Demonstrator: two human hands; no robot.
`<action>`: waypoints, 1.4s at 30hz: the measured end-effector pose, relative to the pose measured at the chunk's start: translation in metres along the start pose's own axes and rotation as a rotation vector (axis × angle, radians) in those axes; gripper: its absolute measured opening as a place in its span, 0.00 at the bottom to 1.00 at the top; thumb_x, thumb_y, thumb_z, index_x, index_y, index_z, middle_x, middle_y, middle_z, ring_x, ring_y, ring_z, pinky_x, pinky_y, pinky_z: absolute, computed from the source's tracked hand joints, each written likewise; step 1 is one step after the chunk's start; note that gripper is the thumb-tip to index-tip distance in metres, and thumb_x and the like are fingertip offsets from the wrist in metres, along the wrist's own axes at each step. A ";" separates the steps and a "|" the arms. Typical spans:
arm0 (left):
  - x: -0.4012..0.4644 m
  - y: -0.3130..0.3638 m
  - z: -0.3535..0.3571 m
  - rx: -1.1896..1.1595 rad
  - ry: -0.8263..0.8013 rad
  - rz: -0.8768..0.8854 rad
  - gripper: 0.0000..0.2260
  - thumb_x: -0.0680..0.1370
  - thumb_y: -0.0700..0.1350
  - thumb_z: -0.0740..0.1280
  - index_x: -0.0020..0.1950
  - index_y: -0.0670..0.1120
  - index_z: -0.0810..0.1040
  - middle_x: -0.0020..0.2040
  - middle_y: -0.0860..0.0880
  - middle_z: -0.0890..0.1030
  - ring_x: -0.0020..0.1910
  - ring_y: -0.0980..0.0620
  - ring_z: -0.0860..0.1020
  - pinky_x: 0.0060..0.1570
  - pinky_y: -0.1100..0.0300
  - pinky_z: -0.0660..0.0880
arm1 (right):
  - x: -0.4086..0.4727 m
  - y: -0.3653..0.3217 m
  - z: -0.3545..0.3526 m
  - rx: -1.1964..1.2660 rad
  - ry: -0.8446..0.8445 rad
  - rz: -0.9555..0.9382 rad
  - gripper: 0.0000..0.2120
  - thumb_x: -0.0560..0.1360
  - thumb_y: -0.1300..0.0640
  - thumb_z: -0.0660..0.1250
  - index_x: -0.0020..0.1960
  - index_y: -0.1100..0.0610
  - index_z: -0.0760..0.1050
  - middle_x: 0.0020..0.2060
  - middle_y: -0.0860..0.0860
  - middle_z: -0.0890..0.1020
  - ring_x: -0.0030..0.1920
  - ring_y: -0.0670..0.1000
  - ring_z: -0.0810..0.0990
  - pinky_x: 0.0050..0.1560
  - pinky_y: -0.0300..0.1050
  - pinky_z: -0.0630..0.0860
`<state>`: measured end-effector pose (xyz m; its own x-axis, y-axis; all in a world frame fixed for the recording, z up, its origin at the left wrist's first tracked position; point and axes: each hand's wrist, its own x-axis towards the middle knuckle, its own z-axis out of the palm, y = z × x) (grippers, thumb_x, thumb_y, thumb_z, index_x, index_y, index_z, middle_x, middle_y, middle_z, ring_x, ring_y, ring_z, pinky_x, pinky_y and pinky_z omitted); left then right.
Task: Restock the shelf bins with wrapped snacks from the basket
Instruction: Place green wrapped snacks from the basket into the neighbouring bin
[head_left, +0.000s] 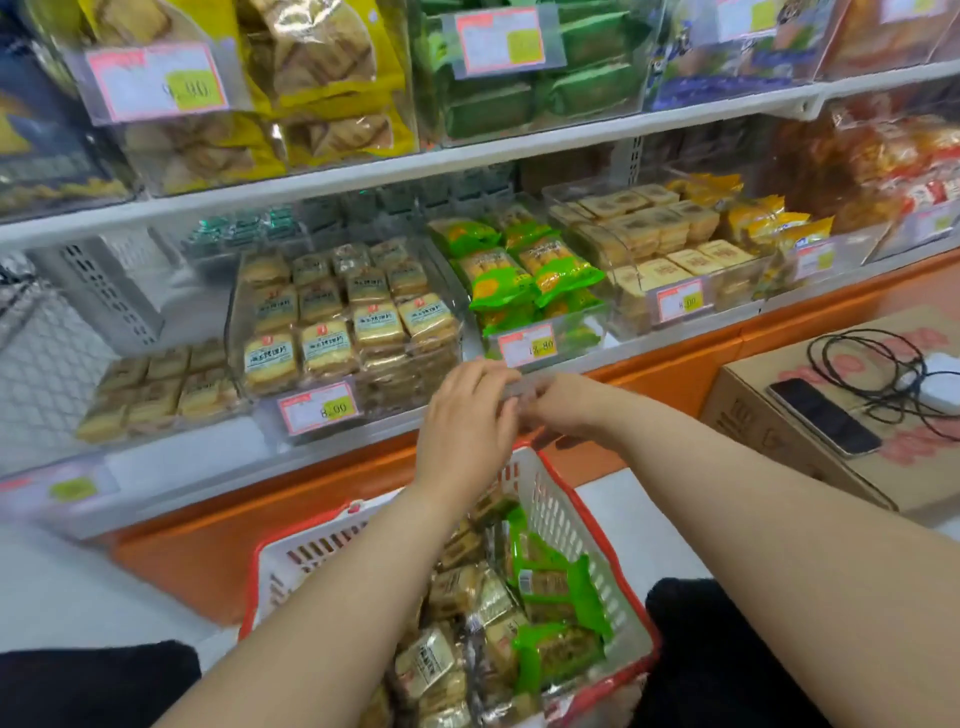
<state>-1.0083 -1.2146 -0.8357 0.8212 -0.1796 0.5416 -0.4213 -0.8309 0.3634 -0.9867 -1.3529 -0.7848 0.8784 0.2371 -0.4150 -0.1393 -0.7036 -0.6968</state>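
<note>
1. Grip: both hands meet over the far rim of the basket, just in front of the shelf edge. Left hand (467, 415) has fingers bent over a blurred clear-wrapped thing; right hand (558, 402) touches it from the other side. Can't tell what the thing is or how firmly either hand holds it.
2. Shelf (363, 171): white, w/ clear bins in rows; orange base runs along under the lower edge.
3. Cardboard box (779, 395) at right, against the orange base, w/ a phone (823, 415) and a coiled black cable (872, 364) on top.
4. Basket (561, 499): white w/ red rim, low centre betw. the forearms, holding wrapped snacks (436, 660) – tan packs at left, green packs (566, 597) at right.
5. Bin of yellow-tan packs (337, 332) sits just beyond the left hand, packed to its front wall.
6. Bin of green packs (524, 275) is beside it on the right; open room near its front.
7. Price tags (318, 408) clipped on bin fronts.
</note>
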 end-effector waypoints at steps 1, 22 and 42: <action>-0.018 -0.005 -0.001 -0.014 -0.031 -0.047 0.12 0.77 0.43 0.66 0.61 0.47 0.78 0.60 0.49 0.77 0.62 0.49 0.71 0.62 0.57 0.65 | 0.000 0.004 0.017 -0.079 -0.041 -0.011 0.07 0.80 0.59 0.60 0.53 0.59 0.76 0.47 0.56 0.81 0.43 0.54 0.80 0.42 0.44 0.75; -0.172 -0.065 0.037 -0.687 -0.793 -1.120 0.24 0.82 0.62 0.52 0.70 0.46 0.67 0.66 0.50 0.73 0.51 0.51 0.79 0.53 0.55 0.77 | 0.009 0.110 0.181 -0.901 -0.022 0.152 0.27 0.76 0.50 0.63 0.71 0.59 0.62 0.67 0.59 0.67 0.67 0.61 0.68 0.64 0.55 0.70; -0.124 -0.067 -0.026 -1.409 -0.024 -1.175 0.18 0.75 0.44 0.73 0.61 0.47 0.70 0.54 0.44 0.84 0.48 0.45 0.85 0.48 0.48 0.81 | -0.038 0.027 0.133 -0.303 0.094 -0.283 0.34 0.67 0.43 0.76 0.66 0.51 0.64 0.55 0.43 0.68 0.58 0.46 0.71 0.54 0.40 0.68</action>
<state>-1.0923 -1.1231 -0.9076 0.8948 0.0838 -0.4385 0.3467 0.4883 0.8009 -1.0841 -1.2916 -0.8656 0.9026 0.3968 -0.1671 0.2415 -0.7879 -0.5664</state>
